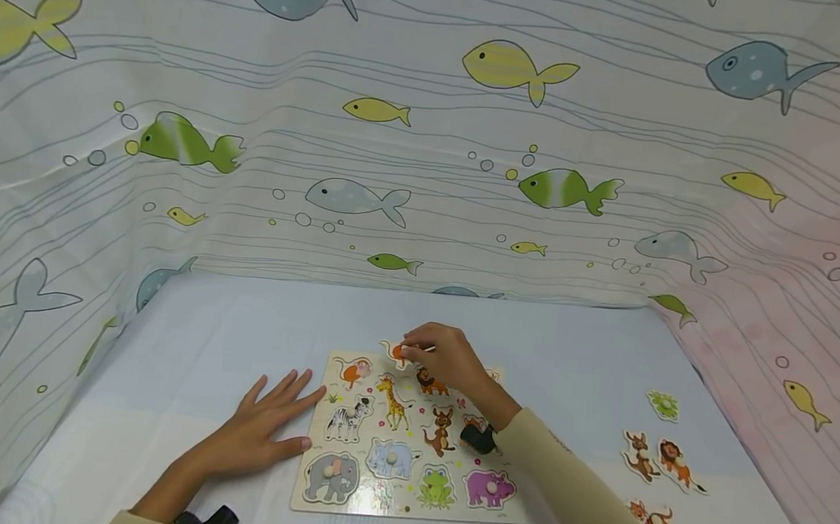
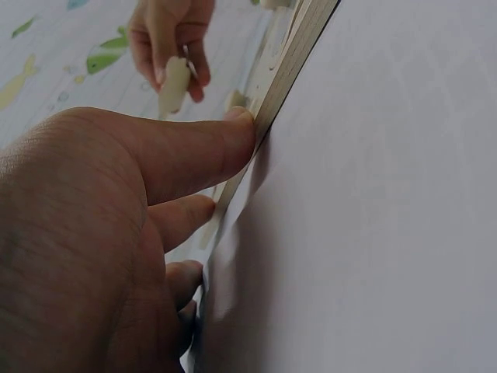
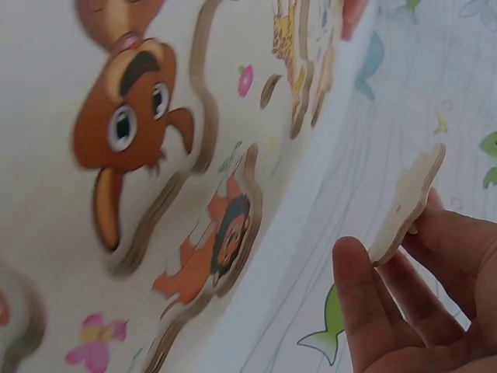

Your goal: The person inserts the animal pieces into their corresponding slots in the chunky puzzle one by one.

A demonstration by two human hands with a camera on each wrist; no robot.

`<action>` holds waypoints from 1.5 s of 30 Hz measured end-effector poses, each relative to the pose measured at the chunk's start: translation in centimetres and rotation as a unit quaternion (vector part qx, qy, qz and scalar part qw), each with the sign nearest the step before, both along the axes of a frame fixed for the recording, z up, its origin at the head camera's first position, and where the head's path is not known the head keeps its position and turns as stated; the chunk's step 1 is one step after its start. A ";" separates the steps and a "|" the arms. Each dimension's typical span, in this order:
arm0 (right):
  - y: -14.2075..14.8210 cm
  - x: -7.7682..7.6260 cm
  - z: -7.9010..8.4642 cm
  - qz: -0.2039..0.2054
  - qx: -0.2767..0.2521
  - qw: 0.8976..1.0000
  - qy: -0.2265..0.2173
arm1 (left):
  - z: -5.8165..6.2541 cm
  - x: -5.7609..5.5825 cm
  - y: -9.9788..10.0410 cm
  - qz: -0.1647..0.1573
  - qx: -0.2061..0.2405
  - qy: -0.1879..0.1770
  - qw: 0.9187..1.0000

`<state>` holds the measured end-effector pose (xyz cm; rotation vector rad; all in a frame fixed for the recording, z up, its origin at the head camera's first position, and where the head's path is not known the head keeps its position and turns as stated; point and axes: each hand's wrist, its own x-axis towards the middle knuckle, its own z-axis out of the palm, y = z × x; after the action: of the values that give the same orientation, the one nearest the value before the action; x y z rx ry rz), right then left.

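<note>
A wooden animal puzzle board lies flat on the white surface. My right hand pinches an orange monkey piece just above the board's far edge. In the right wrist view, the pale wooden back of the monkey piece faces the camera, with thumb and fingers on its edge and knob side. My left hand lies spread on the surface, its thumb and fingertips touching the board's left edge. An elephant, a blue-grey animal, a frog and a purple hippo show on the board.
Several loose pieces lie right of the board: a green one, a kangaroo, a lion and an orange striped animal. A fish-print curtain surrounds the surface at the back and sides.
</note>
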<state>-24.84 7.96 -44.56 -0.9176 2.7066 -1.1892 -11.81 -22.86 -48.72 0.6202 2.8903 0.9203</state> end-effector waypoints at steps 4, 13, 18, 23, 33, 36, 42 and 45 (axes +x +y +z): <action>-1.0 -0.1 -0.1 0.013 -0.002 1.000 0.011 | -0.1 0.0 -0.1 0.000 -0.005 0.000 1.000; -3.0 -0.3 -0.5 0.021 -0.010 1.000 0.001 | -0.2 -0.2 -0.2 -0.003 -0.003 0.002 1.000; -4.0 0.0 -0.4 0.012 0.000 1.000 0.005 | -0.1 -0.2 -0.1 -0.004 -0.007 -0.002 1.000; -4.9 0.2 -0.4 0.014 0.014 1.000 0.007 | -0.1 -0.3 -0.2 -0.007 -0.008 0.002 1.000; -6.3 0.4 -1.3 0.029 0.025 0.999 0.002 | -0.6 -0.7 -0.5 -0.003 -0.009 -0.011 1.000; -6.7 0.5 -1.4 0.025 0.029 0.999 0.001 | -0.6 -0.7 -0.6 -0.005 -0.009 -0.010 1.000; -7.2 0.5 -1.8 0.038 0.012 0.999 -0.006 | -0.5 -0.6 -0.6 -0.007 -0.006 -0.004 1.000; -7.2 0.5 -2.2 0.043 0.009 0.999 -0.005 | -0.4 -0.5 -0.5 -0.008 -0.004 0.000 1.000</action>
<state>-24.39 0.74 -46.74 -1.0132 2.6366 -1.1467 -12.33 -23.38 -49.16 0.6411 2.8826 0.9059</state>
